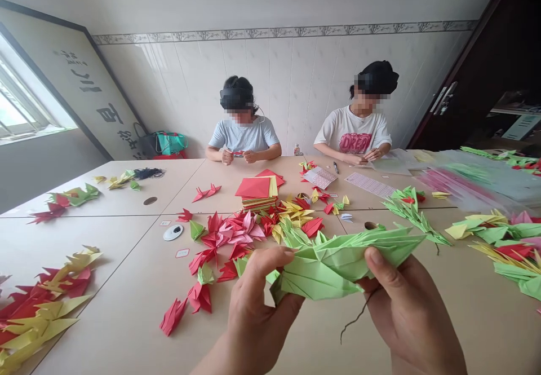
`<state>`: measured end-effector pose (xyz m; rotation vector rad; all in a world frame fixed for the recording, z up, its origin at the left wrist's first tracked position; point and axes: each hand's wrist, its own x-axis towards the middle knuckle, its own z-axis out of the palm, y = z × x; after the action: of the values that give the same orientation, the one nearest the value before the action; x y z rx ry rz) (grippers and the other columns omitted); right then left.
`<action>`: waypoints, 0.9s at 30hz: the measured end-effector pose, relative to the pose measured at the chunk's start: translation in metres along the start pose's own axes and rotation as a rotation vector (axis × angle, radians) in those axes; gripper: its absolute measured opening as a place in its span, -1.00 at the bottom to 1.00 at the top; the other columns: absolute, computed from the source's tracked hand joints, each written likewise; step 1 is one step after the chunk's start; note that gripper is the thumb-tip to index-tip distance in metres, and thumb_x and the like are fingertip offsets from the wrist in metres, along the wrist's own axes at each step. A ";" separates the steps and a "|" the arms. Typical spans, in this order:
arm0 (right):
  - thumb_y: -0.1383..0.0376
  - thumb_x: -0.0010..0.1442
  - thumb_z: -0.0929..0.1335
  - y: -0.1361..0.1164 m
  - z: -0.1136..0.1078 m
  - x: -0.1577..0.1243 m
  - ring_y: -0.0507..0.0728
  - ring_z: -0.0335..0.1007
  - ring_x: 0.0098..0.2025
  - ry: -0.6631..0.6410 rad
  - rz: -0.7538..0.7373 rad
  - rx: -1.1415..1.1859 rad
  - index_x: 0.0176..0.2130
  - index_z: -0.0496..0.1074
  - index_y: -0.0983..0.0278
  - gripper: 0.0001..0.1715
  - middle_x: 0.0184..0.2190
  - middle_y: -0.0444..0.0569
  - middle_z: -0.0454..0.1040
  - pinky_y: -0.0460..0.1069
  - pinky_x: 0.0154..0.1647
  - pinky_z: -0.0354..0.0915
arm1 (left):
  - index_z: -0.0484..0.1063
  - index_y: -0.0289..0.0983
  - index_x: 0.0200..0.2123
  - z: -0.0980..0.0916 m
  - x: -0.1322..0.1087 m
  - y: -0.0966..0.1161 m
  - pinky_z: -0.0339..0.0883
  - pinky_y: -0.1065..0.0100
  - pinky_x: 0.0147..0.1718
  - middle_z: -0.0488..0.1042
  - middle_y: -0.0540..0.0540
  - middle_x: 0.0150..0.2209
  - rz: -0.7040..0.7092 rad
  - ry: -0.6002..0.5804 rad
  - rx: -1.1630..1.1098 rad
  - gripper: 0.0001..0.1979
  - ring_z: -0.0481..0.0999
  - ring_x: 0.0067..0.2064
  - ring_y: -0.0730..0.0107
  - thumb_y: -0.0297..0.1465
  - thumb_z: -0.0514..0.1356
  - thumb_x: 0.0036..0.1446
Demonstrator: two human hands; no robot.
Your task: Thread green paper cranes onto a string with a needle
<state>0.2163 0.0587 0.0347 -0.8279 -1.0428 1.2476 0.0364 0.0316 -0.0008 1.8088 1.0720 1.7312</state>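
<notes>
A bunch of folded green paper cranes (325,270), nested one against another, is held up above the table between both hands. My left hand (257,301) pinches its left end, thumb below and fingers above. My right hand (409,301) is closed round the right end, its thumb pressed on the pointed paper tips. A thin dark thread (355,321) dangles beneath the bunch near the right fingers. Just behind it lie loose folded pieces in green, yellow (296,212), red (198,297) and pink (239,229).
A stack of red and yellow paper squares (257,194) stands mid-table. Strung cranes (46,301) lie at left, with more green bunches (416,217) and clear plastic sleeves (469,180) at right. Two people (243,129) sit across the table (127,285), working with their hands.
</notes>
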 end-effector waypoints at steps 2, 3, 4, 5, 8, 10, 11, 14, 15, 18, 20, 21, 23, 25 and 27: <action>0.08 0.08 0.46 0.001 0.003 0.000 0.29 0.52 -0.30 -0.029 0.011 0.016 -0.30 0.50 0.16 -0.76 -0.32 0.02 0.59 0.05 -0.49 0.42 | 0.36 -0.05 -0.01 0.001 -0.002 -0.002 0.40 0.33 -0.12 0.49 -0.07 -0.08 0.007 0.034 -0.027 -0.49 0.49 -0.08 0.30 -0.65 0.25 0.02; 0.08 0.07 0.46 0.001 0.006 -0.001 0.30 0.52 -0.28 -0.032 0.023 0.025 -0.27 0.51 0.17 -0.73 -0.30 0.02 0.60 0.07 -0.46 0.43 | 0.37 -0.05 -0.02 0.001 -0.003 -0.003 0.41 0.35 -0.14 0.49 -0.07 -0.09 0.022 0.052 -0.037 -0.51 0.50 -0.09 0.31 -0.61 0.28 0.02; 0.07 0.05 0.47 0.001 0.009 -0.003 0.31 0.53 -0.25 -0.023 0.044 0.037 -0.24 0.52 0.16 -0.70 -0.28 0.03 0.60 0.09 -0.42 0.44 | 0.37 -0.05 -0.04 0.002 -0.003 -0.005 0.42 0.36 -0.16 0.50 -0.07 -0.10 0.039 0.071 -0.044 -0.54 0.51 -0.10 0.31 -0.56 0.32 0.02; 0.07 0.04 0.48 0.001 0.013 -0.004 0.32 0.52 -0.22 -0.003 0.070 0.050 -0.21 0.53 0.16 -0.67 -0.26 0.03 0.61 0.11 -0.37 0.45 | 0.38 -0.06 -0.05 0.003 -0.003 -0.006 0.44 0.36 -0.19 0.51 -0.08 -0.12 0.060 0.091 -0.051 -0.56 0.52 -0.12 0.29 -0.51 0.35 0.01; 0.06 -0.03 0.51 0.002 0.023 -0.009 0.37 0.50 -0.10 0.100 0.125 0.098 -0.18 0.55 0.17 -0.59 -0.16 0.04 0.59 0.17 -0.22 0.45 | 0.37 -0.08 -0.07 0.005 -0.002 -0.011 0.47 0.35 -0.27 0.53 -0.08 -0.19 0.137 0.138 -0.066 -0.55 0.55 -0.20 0.27 -0.39 0.41 -0.04; 0.06 -0.05 0.52 0.004 0.026 -0.010 0.40 0.47 -0.04 0.136 0.144 0.129 -0.17 0.56 0.18 -0.56 -0.08 0.07 0.57 0.19 -0.18 0.45 | 0.37 -0.07 -0.06 0.007 -0.002 -0.012 0.48 0.35 -0.30 0.53 -0.07 -0.21 0.182 0.147 -0.066 -0.52 0.56 -0.25 0.28 -0.36 0.43 -0.07; 0.05 -0.04 0.52 0.005 0.026 -0.011 0.41 0.46 -0.02 0.137 0.154 0.143 -0.17 0.56 0.18 -0.56 -0.07 0.09 0.56 0.19 -0.18 0.45 | 0.36 -0.05 -0.06 0.008 -0.003 -0.012 0.48 0.36 -0.31 0.53 -0.06 -0.22 0.192 0.152 -0.063 -0.50 0.55 -0.26 0.29 -0.35 0.44 -0.08; 0.04 0.02 0.49 0.010 0.025 -0.012 0.39 0.48 -0.05 0.084 0.162 0.167 -0.16 0.53 0.15 -0.60 -0.07 0.08 0.57 0.19 -0.22 0.45 | 0.37 -0.02 -0.05 0.008 -0.005 -0.009 0.47 0.38 -0.30 0.53 -0.06 -0.20 0.154 0.148 -0.048 -0.44 0.56 -0.23 0.29 -0.30 0.47 -0.15; 0.03 0.04 0.47 0.011 0.024 -0.012 0.37 0.50 -0.08 0.067 0.154 0.168 -0.15 0.52 0.13 -0.61 -0.08 0.06 0.57 0.19 -0.23 0.46 | 0.38 -0.02 -0.05 0.007 -0.005 -0.007 0.47 0.39 -0.29 0.52 -0.06 -0.19 0.128 0.147 -0.051 -0.43 0.56 -0.21 0.28 -0.26 0.47 -0.18; 0.01 0.07 0.45 0.014 0.026 -0.015 0.35 0.53 -0.14 0.051 0.130 0.178 -0.11 0.50 0.10 -0.60 -0.11 0.04 0.59 0.18 -0.25 0.46 | 0.41 -0.04 -0.07 0.006 -0.005 -0.002 0.47 0.40 -0.26 0.52 -0.08 -0.17 0.097 0.131 -0.086 -0.48 0.55 -0.17 0.28 -0.20 0.44 -0.15; 0.00 0.05 0.46 0.014 0.029 -0.017 0.35 0.53 -0.15 0.054 0.135 0.180 -0.13 0.51 0.11 -0.59 -0.17 0.04 0.60 0.18 -0.24 0.45 | 0.43 -0.08 -0.12 0.005 -0.003 0.000 0.46 0.41 -0.25 0.51 -0.07 -0.18 0.099 0.112 -0.086 -0.59 0.53 -0.17 0.30 -0.31 0.43 -0.07; 0.00 0.03 0.47 0.014 0.030 -0.018 0.35 0.53 -0.15 0.049 0.141 0.174 -0.14 0.52 0.12 -0.59 -0.19 0.04 0.60 0.18 -0.23 0.45 | 0.44 -0.10 -0.16 0.005 -0.002 0.002 0.46 0.42 -0.25 0.50 -0.07 -0.18 0.106 0.099 -0.078 -0.64 0.52 -0.17 0.32 -0.38 0.43 -0.05; 0.01 0.00 0.49 0.015 0.033 -0.019 0.34 0.53 -0.15 0.018 0.151 0.155 -0.17 0.52 0.12 -0.58 -0.21 0.03 0.61 0.18 -0.21 0.44 | 0.44 -0.15 -0.26 0.005 0.001 0.005 0.44 0.43 -0.27 0.47 -0.06 -0.20 0.103 0.099 -0.074 -0.71 0.50 -0.19 0.34 -0.47 0.41 -0.04; 0.01 0.00 0.48 0.016 0.034 -0.021 0.32 0.53 -0.17 -0.035 0.149 0.129 -0.17 0.51 0.12 -0.59 -0.22 0.01 0.60 0.18 -0.20 0.44 | 0.40 -0.18 -0.34 0.007 0.002 0.008 0.42 0.46 -0.32 0.44 -0.04 -0.22 0.067 0.138 -0.113 -0.77 0.47 -0.23 0.38 -0.50 0.39 -0.03; 0.00 0.03 0.46 0.019 0.033 -0.023 0.31 0.54 -0.20 -0.078 0.136 0.103 -0.17 0.49 0.12 -0.60 -0.24 0.00 0.60 0.18 -0.19 0.44 | 0.36 -0.19 -0.39 0.008 0.003 0.011 0.39 0.51 -0.39 0.41 -0.01 -0.27 0.005 0.178 -0.184 -0.78 0.44 -0.27 0.43 -0.52 0.36 0.01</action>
<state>0.1782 0.0376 0.0241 -0.7862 -0.9889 1.4462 0.0470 0.0287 0.0085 1.5713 0.9405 1.9545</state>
